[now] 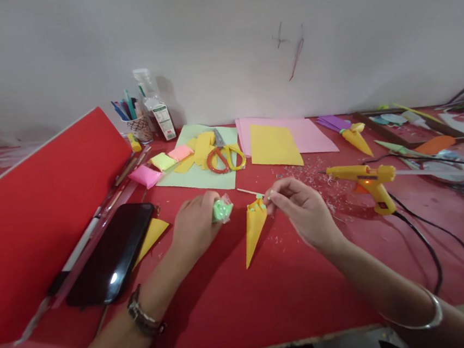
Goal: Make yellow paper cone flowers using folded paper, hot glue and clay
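Note:
My left hand (196, 224) is closed round a small clear packet of light green clay (222, 210), whose end pokes out past the fingers. On the red table between my hands lies a yellow paper cone (255, 229), its tip toward me and bits of green at its wide end. The fingers of my right hand (301, 208) are pinched together at that wide end, with a small green bit of clay (270, 194) at the fingertips. A thin pale stick (249, 192) lies just beyond the cone.
A yellow glue gun (375, 185) with a black cord rests at the right. Scissors (226, 158) lie on coloured paper at the back, near clay packets (146, 175). A black phone (112, 254) and a red board (47, 213) are at the left. Paper scraps litter the table.

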`<state>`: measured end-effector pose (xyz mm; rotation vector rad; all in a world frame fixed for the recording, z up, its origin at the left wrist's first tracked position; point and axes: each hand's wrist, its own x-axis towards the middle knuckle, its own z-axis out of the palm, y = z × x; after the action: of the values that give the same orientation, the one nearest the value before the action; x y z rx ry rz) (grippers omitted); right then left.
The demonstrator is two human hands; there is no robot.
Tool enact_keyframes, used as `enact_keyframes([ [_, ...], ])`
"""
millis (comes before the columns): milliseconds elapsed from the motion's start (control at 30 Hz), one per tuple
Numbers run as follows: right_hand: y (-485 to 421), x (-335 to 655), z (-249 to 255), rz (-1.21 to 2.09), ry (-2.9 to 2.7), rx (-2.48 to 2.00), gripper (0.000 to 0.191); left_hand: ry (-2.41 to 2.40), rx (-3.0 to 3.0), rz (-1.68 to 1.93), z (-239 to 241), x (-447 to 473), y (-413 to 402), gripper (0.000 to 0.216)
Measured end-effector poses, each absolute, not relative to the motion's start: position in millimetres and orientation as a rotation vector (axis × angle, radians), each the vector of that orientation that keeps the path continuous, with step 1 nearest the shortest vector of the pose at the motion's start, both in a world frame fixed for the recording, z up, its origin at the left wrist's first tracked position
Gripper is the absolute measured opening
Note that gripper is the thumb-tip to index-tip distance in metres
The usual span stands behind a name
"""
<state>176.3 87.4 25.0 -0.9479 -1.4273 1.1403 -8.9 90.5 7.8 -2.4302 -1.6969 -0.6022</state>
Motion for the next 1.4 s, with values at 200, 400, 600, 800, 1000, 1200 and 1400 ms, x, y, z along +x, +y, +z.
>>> enact_keyframes([
  [200,91,175,18,1.301,-1.337,-1.007,0.009,-1.948,-2.233,-0.397,3,-19,97,0.018],
  [400,92,177,16,1.337,-1.264,-1.036,0.007,-1.902,-2.161,-0.355,-2,-17,95,0.039],
  [600,93,176,17,1.500,-1.104,-1.038,0.014,-1.645,-2.384,-0.713,-3,-3,88,0.032],
  [800,92,177,20,1.514,-1.093,-1.014,0.007,-1.694,-2.705,-0.861,2,16,76,0.023],
  [1000,92,177,18,1.516,-1.123,-0.980,0.009,-2.033,-2.678,-0.710,5,21,73,0.033],
  [1200,94,177,17,1.411,-1.158,-1.038,0.013,-1.941,-2.709,-0.366,1,27,72,0.040],
  [1400,93,174,19,1.316,-1.210,-1.065,0.018,-1.817,-2.701,-0.340,-1,29,73,0.013],
])
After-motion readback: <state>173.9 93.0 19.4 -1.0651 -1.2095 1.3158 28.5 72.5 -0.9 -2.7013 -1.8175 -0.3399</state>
